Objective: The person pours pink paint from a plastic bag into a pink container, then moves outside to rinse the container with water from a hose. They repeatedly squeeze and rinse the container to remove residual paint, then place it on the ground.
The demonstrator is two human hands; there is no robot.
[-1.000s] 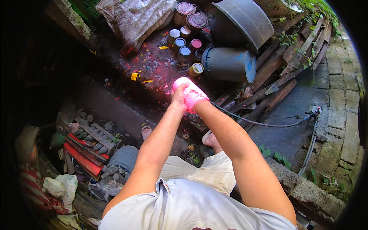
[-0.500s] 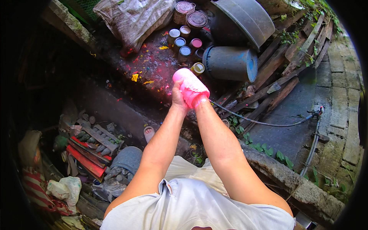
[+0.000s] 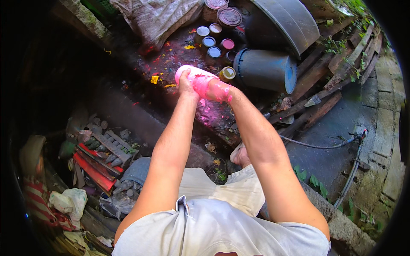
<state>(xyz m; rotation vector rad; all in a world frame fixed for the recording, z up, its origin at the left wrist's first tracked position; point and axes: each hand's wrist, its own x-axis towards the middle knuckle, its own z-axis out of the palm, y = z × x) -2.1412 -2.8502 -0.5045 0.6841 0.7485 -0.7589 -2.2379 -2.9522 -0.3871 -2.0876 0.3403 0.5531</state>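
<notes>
A cylindrical container (image 3: 190,75), bright pink and smeared with wet pink paint, is held out in front of me, tilted on its side. My left hand (image 3: 188,88) wraps round its left end from below, thumb on top. At the paint-covered right end is my right hand (image 3: 218,90), pink up to the wrist. Its fingers are hidden at the mouth of the container, so their pose does not show. Several small paint cans (image 3: 214,52) stand on the ground just beyond, one with a yellowish top (image 3: 227,74) close to my right hand.
A dark bucket (image 3: 265,70) lies on its side at the right, below a large grey tub (image 3: 292,25). Wooden planks (image 3: 316,106) and a hose (image 3: 320,146) lie further right. A crumpled sack (image 3: 160,17) is at the back; scrap (image 3: 96,170) piles up at the left.
Both hands and the container have shifted left and slightly away. The right hand and wrist show more outside the container's mouth. My foot has come into view beneath my right arm.
</notes>
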